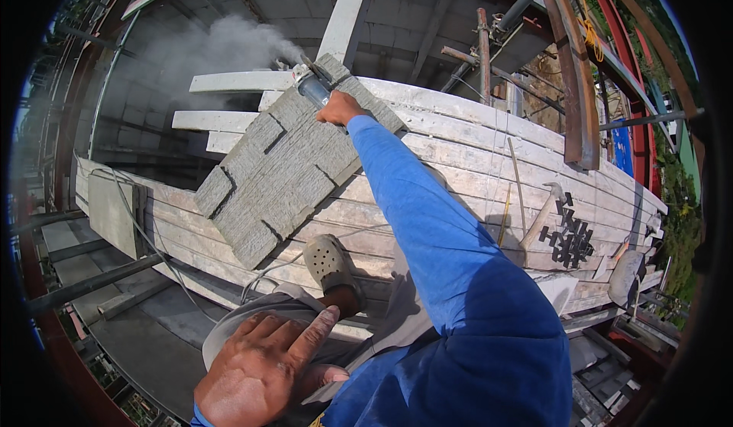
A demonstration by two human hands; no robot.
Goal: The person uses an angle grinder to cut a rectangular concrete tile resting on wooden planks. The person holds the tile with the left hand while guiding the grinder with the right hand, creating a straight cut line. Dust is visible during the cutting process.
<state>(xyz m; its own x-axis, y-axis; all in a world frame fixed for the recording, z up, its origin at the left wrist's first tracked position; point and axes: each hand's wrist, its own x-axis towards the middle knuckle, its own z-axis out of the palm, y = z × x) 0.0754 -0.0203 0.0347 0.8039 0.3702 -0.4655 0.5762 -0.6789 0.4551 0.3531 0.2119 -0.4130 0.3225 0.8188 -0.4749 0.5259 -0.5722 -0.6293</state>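
Observation:
My right hand (340, 110), arm stretched forward, is closed around the body of an angle grinder (311, 88). The grinder's head is at the far edge of a grey, rough-textured panel (282, 171), and pale dust (229, 45) streams off to the left from there. This panel lies aslant across whitish planks, with raised and notched blocks along its surface. My left hand (259, 366) is over my bent leg at the lower left, back up, holding nothing visible; its index finger is stretched out and the thumb stands apart. My foot in an olive clog (328, 263) is beside the panel's near edge.
Right of my arm, a hammer (540, 217), a pile of black plastic pieces (567, 236) and thin sticks (517, 175) lie on the planks (458, 160). A cable (286, 263) runs near my foot. Gaps drop away beyond the planks; steel posts (576, 68) and pipes (482, 45) stand at the right.

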